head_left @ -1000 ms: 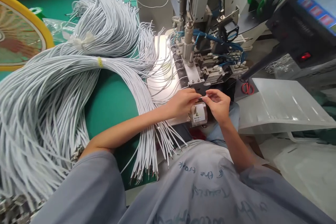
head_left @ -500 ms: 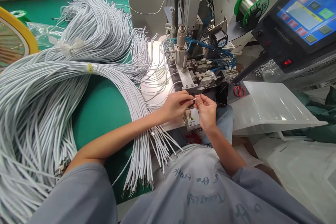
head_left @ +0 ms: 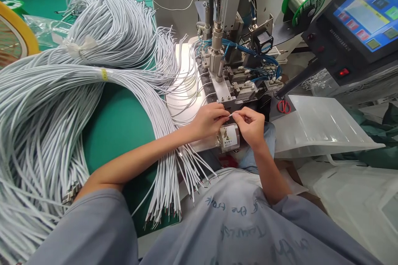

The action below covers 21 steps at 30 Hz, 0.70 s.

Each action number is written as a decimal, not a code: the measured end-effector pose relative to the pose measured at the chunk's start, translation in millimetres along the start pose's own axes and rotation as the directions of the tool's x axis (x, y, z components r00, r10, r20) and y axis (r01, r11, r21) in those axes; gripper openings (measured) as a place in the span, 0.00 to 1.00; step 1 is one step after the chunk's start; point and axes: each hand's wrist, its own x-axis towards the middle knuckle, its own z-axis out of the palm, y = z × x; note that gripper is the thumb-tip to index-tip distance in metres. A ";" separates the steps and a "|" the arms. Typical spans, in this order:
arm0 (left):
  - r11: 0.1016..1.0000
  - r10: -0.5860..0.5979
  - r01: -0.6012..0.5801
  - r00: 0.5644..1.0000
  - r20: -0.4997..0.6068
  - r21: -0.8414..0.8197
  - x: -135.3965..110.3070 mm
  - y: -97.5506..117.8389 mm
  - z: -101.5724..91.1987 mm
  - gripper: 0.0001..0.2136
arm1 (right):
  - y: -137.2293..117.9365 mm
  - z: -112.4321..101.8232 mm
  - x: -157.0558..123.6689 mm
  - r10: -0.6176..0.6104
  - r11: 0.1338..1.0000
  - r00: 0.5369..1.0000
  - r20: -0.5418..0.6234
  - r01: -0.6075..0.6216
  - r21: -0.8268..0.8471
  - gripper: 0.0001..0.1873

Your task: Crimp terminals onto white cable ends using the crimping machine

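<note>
Just in front of the soldering machine [head_left: 228, 85], my left hand [head_left: 209, 120] pinches a thin white cable [head_left: 231, 114] close to its end. Thumb and fingertips of my right hand [head_left: 251, 125] are closed on the tip of the same cable, and they hide the tip itself. To the left, a bundle of white cables [head_left: 141, 95] bound with yellow tape curves across the green mat [head_left: 118, 120]. Its loose ends fan out below my left forearm. Under my hands sits a small labelled container [head_left: 229, 136].
A green solder wire spool [head_left: 303, 0] and a touchscreen [head_left: 367, 12] stand at the right. Red-handled scissors [head_left: 283, 107] lie beside a translucent plastic tray [head_left: 329, 124]. More tied white cables [head_left: 112, 29] are heaped at the back left, near a yellow ring-shaped reel [head_left: 29, 29].
My right hand has shifted slightly right and turned, its fingers now pointing left along the cable. My left hand stays nearly in place. The view has tilted a little.
</note>
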 end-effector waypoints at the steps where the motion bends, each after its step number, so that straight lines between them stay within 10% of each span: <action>1: 0.999 -0.021 0.020 1.000 -0.015 -0.042 0.3 1.1 -0.2 0.08 | 0.8 2.3 -0.5 -0.011 1.000 1.000 -0.025 0.011 0.025 0.08; 9: 0.957 -0.154 0.143 0.988 -0.024 -0.253 0.5 7.4 -0.6 0.08 | 6.7 24.7 -10.0 -0.028 0.998 0.970 -0.243 0.042 0.051 0.10; 21: 0.930 -0.145 0.185 0.978 0.147 -0.319 5.6 5.7 -8.6 0.08 | 6.1 18.2 -7.6 -0.086 0.996 0.975 -0.204 0.082 -0.027 0.10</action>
